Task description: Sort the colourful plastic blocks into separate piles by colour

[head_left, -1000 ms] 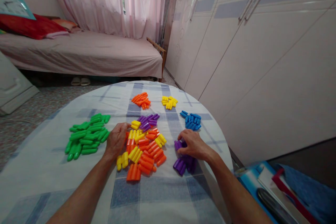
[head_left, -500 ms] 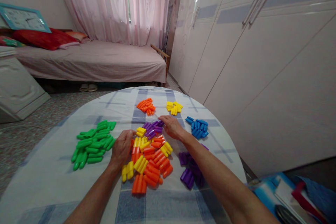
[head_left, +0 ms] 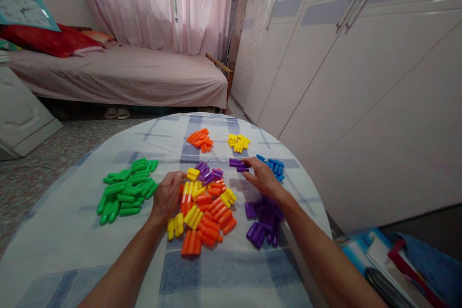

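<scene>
My right hand (head_left: 263,176) has thumb and fingers around the right end of a few purple plastic tube pieces (head_left: 237,164), lying right of the central pile. My left hand (head_left: 169,196) rests at the left edge of that pile, fingers curled together, their tips partly hidden beside yellow and orange tube pieces. The pile mixes orange tube pieces (head_left: 209,225), yellow tube pieces (head_left: 194,217) and more purple tube pieces (head_left: 208,173) at its far end. Below my right hand sits a dark purple heap (head_left: 265,221). Blue tube pieces (head_left: 277,167) lie just behind the right hand, partly covered.
Green tube pieces (head_left: 126,190) form a heap left of my left hand. Farther back lie a small orange heap (head_left: 200,140) and a small yellow heap (head_left: 238,143). The round table (head_left: 126,269) has a checked cloth. A bed and a wardrobe (head_left: 353,106) stand beyond.
My right hand has moved right from the purple pieces at the pile's far end, and some purple pieces have shifted right with it. My left hand stays at the pile's edge.
</scene>
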`<state>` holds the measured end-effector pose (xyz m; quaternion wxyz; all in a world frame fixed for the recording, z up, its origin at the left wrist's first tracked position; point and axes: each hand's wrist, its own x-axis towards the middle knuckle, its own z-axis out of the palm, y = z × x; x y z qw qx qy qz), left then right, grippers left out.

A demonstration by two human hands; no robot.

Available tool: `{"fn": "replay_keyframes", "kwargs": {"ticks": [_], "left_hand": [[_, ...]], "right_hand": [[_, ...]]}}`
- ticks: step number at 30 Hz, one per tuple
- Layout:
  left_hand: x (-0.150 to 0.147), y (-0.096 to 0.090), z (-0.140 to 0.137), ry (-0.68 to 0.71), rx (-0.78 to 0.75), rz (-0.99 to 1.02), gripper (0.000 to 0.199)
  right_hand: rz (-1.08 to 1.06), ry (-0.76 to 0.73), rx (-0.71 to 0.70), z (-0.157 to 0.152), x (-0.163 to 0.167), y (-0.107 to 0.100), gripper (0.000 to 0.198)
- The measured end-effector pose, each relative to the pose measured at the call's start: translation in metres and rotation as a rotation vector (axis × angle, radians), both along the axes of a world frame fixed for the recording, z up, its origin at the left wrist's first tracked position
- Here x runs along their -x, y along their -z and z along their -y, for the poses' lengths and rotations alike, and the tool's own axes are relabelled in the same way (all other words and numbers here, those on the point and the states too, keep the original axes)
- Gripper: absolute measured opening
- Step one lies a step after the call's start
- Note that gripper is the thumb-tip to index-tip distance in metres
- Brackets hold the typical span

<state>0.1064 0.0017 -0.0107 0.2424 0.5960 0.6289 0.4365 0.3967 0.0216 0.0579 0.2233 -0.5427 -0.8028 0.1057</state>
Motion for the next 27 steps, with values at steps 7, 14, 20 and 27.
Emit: {"fn": "replay_keyframes", "kwargs": {"ticks": [7, 14, 20, 27], "left_hand": [[0.003, 0.005, -0.003, -0.007, 0.009, 0.001, 0.048], [0.003, 0.005, -0.003, -0.012, 0.01, -0.009, 0.047], [0.005, 0.006, -0.003, 0.0, 0.031, 0.0, 0.049], [0.005, 0.007, -0.003, 0.009, 0.025, 0.021, 0.049]], "right_hand": [[-0.209, 0.342, 0.06, 0.087, -0.092, 0.007, 0.039], [-0.403, 0.458, 0.237, 0.119, -0.118, 0.04, 0.04], [-0.342, 0.513, 0.168, 0.085, -0.122, 0.039, 0.059], [0.131, 0.517, 0.261, 0.011, -0.111, 0.025, 0.095]]}}
